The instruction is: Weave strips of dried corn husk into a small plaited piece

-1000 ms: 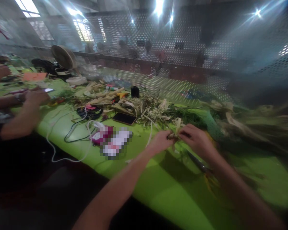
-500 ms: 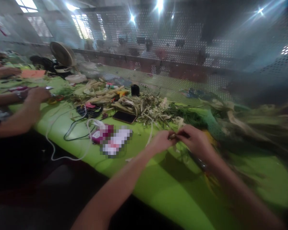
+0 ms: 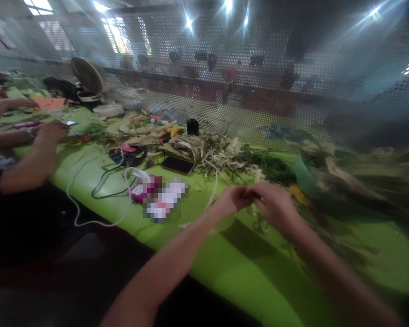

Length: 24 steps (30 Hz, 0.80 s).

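Item: one pale, straw-coloured flat strip of dried plant husk (image 3: 258, 175), right of the frame's centre, between two bare hands. Its visible end pointed up toward the top of the frame, long axis near upright; the rest lay hidden behind fingers.

Left hand (image 3: 232, 200): forearm slanting up from the bottom edge, wrist bent, fingers closed on the strip. Right hand (image 3: 274, 200): forearm in from the lower right corner, knuckles uppermost, fingers likewise pinched on it, fingertips meeting the left's; the exact contact I could not see.

Surface: smooth, glossy, bright green table (image 3: 231, 277), shadowed beneath the hands. Behind: a heap of crumpled, fibrous, straw-coloured husk shreds (image 3: 218, 152). Left of centre: one flat black rectangular phone (image 3: 177, 165); one soft magenta packet with white tissue (image 3: 146, 188); one looped white cable (image 3: 98, 224).
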Motion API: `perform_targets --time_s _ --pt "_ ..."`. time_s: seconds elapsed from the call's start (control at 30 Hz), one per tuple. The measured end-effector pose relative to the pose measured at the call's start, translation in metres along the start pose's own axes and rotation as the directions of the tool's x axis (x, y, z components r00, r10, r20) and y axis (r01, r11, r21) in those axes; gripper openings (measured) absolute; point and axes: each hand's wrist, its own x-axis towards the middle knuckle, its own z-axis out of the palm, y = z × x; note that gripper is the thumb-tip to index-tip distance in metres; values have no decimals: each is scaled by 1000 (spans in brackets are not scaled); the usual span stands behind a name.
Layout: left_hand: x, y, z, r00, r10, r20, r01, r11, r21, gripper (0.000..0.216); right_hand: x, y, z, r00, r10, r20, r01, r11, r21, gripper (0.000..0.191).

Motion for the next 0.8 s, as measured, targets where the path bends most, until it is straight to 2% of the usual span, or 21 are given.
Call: perform_targets --time_s 0.2,0.27,0.37,0.5,0.6,0.8 --pt "2 5 -2 1000 -12 -14 13 998 63 19 -1 2 0 992 -122 -12 121 990 -68 17" --pt "3 3 0 1000 -13 -18 13 1000 8 17 0 1 1 991 -135 -17 134 990 -43 17" --pt "4 -1 2 999 -29 -27 24 987 -162 11 1 -1 -1 998 -40 -41 44 994 105 15" --pt "4 -8 0 995 -101 -9 93 944 -318 33 4 5 -10 977 123 -176 -75 964 256 14" --pt "4 -9 -4 990 -142 -7 132 936 -325 42 4 13 -10 965 140 -222 -89 970 225 14" --pt "6 -8 -3 992 -123 -13 106 902 -418 46 3 15 1 980 8 -197 -3 1000 25 19"
